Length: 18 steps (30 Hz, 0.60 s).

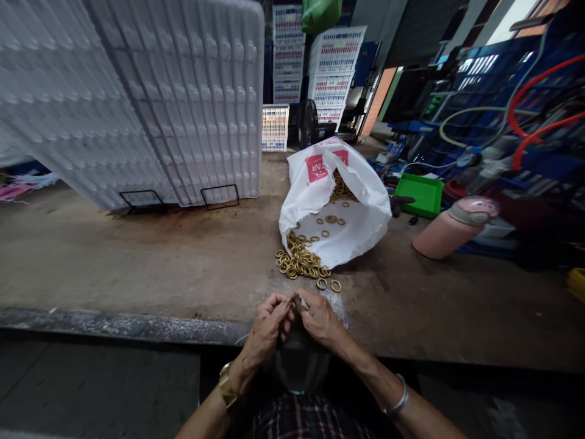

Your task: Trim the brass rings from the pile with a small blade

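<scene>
My left hand (269,323) is closed, pinching a small brass-coloured ring (290,299) between thumb and forefinger. My right hand (323,322) is closed around a small silvery metal tool (302,302), whose kind I cannot make out; its tip meets the ring. Both hands are close together over the table's front edge. Just beyond them, a heap of brass-coloured rings (299,259) spills from the mouth of a white plastic bag (361,235) with red print. Two loose rings (336,286) lie nearest my right hand. More rings show inside the bag.
Tall ribbed white plastic trays (192,103) stand at the left in black wire supports (220,196). To the right are a green tray (423,194), a tilted pink bottle (452,228) and orange hoses (525,131). Stacked white crates (333,58) and a dark fan (309,122) are behind.
</scene>
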Available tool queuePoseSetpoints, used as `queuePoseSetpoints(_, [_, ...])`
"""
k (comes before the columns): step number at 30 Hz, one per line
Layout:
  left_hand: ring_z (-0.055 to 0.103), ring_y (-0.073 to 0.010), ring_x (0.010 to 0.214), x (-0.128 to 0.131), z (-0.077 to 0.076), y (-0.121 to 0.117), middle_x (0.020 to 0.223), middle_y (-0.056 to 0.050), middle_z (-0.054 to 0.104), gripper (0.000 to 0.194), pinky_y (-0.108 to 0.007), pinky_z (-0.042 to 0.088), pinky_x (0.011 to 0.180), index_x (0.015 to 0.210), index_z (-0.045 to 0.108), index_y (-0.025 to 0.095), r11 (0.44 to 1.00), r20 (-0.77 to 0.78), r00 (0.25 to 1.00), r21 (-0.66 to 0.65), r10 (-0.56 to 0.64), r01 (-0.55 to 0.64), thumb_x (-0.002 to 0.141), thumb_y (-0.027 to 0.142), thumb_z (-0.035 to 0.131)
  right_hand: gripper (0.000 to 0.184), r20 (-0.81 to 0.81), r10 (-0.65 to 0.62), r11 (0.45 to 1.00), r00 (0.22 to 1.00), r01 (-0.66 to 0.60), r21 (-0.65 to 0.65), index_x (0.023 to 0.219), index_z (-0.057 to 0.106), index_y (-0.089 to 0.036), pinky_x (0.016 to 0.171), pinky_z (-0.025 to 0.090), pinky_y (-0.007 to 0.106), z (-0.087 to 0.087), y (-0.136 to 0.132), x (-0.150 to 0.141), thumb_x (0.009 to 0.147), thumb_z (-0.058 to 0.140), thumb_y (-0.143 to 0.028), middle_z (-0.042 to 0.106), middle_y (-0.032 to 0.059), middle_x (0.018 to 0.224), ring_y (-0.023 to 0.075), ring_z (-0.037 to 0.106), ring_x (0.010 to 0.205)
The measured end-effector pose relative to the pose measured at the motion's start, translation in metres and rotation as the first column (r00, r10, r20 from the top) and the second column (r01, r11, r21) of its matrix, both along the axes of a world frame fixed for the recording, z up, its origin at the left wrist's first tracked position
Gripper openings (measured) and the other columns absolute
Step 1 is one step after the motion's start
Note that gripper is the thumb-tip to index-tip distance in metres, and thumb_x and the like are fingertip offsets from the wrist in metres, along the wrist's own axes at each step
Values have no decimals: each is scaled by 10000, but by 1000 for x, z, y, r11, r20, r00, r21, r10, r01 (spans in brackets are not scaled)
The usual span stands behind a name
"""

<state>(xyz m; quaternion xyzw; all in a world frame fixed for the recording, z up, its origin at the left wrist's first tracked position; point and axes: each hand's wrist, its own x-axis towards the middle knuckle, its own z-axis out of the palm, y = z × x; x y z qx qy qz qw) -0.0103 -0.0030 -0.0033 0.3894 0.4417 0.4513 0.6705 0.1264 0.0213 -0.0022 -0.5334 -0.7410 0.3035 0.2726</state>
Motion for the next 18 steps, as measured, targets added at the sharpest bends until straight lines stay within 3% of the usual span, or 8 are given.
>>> queuePoseSetpoints(5, [354,-37,378,-1,7,-1,537,64,488,350,-157,264,362,727,472,180,1000,-79,997,9,10,-9,731,524,537,223,160,76,992,984,-91,89,751,522,-184,530,264,223,-5,-6,0,627,381,-64,562,5,614,116,448,541])
queuePoseSetpoints(8, [325,-37,358,-1,11,0,472,77,450,366,-160,252,362,701,468,180,1000,-138,990,10,19,-18,720,539,533,265,197,85,992,977,-102,78,781,538,-181,539,267,222,-1,-6,-1,606,381,-60,581,17,646,124,463,570])
queuePoseSetpoints(14, [316,-34,349,1,13,-3,453,83,426,389,-161,246,355,672,452,180,998,-170,984,50,53,-45,705,557,541,295,292,128,991,948,-131,-7,853,542,-173,532,267,223,13,-6,-3,630,386,-60,595,20,649,121,468,544])
queuePoseSetpoints(18, [335,-29,356,1,16,-10,479,75,439,353,-153,259,352,673,464,171,997,-118,993,72,24,-15,748,509,534,266,394,45,999,918,-53,9,874,544,-168,534,260,229,7,-1,5,673,395,-78,612,33,681,129,502,578])
